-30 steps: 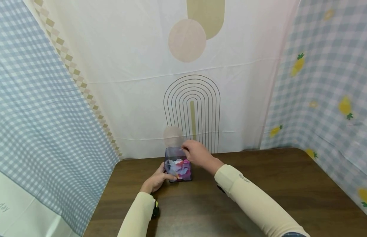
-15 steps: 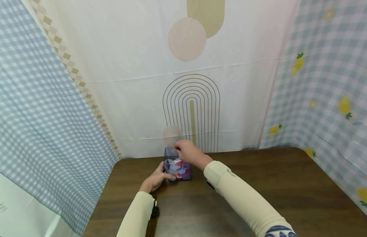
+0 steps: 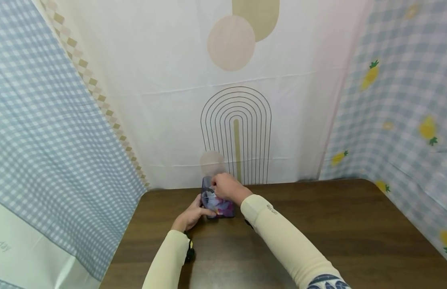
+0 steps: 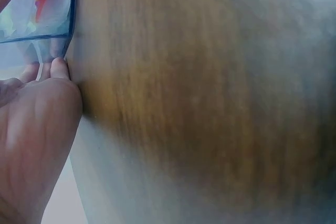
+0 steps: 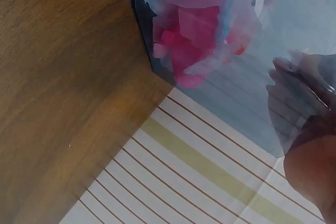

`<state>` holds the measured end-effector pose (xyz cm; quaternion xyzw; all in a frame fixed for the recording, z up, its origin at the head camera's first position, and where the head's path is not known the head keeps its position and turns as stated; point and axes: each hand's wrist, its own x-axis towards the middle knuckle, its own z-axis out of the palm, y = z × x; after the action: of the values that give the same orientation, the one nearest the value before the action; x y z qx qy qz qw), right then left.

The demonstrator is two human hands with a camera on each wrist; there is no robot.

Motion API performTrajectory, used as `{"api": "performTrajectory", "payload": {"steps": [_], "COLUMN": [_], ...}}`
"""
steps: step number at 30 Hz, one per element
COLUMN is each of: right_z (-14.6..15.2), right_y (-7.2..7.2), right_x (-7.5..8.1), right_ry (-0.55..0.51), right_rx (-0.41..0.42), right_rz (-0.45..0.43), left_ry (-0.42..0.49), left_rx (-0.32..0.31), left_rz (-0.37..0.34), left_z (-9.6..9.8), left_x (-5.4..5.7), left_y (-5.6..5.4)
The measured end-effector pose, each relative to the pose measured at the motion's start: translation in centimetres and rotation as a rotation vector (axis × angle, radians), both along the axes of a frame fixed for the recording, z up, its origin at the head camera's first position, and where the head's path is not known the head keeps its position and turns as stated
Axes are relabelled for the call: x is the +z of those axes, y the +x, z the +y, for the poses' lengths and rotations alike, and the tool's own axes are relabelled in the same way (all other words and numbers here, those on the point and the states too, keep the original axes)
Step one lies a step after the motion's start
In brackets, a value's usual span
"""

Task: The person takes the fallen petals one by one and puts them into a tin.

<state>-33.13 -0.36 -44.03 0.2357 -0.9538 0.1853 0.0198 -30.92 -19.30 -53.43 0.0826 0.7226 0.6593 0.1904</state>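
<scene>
A see-through, bluish-purple plastic box (image 3: 204,184) stands near the table's back edge. Through its walls show crumpled, petal-like pieces (image 5: 194,40) in pink, white and orange. My left hand (image 3: 190,215) grips the box from the left, its thumb across the front and its fingers behind, as the left wrist view partly shows. My right hand (image 3: 227,187) is at the box's opening with curled fingers pointing down into it. In the right wrist view this hand (image 5: 314,169) is dark and cut off by the frame; whether its fingertips hold something is hidden.
The brown wooden table (image 3: 303,228) stretches out in front and to both sides. Right behind the box hangs a pale curtain (image 3: 173,132) with arch lines. Checked cloths (image 3: 90,152) close off the left and right sides.
My right hand has moved left and lower, from the box's right rim to over its opening. My left hand keeps its grip and the box stays in place.
</scene>
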Motion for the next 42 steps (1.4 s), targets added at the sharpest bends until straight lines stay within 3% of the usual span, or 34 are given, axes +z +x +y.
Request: {"api": "performTrajectory", "payload": {"steps": [8,23,29,40,42], "right_z": [-0.2,-0.3,0.0,0.2,0.5], "right_y": [-0.1,0.0,0.3,0.7,0.9], "right_x": [0.1,-0.2,-0.3,-0.7,-0.7], "right_ry": [0.064,0.103,0.069,-0.035,-0.049], "right_rx": [-0.035,-0.007,-0.004,0.006,0.002], "right_rz": [-0.003,0.016,0.043,0.159,0.212], "left_ry": [-0.005,-0.017,-0.02,-0.02,-0.024], "left_rx": [-0.006,0.008,-0.001,0.011,0.011], "left_rz": [0.003,0.004,0.002,0.001,0.004], "left_z": [0.0,-0.2,-0.1,-0.2,0.0], "left_x": [0.3,0.1,0.1,0.1,0.2], "left_y": [0.0,0.0,0.0,0.1,0.2]}}
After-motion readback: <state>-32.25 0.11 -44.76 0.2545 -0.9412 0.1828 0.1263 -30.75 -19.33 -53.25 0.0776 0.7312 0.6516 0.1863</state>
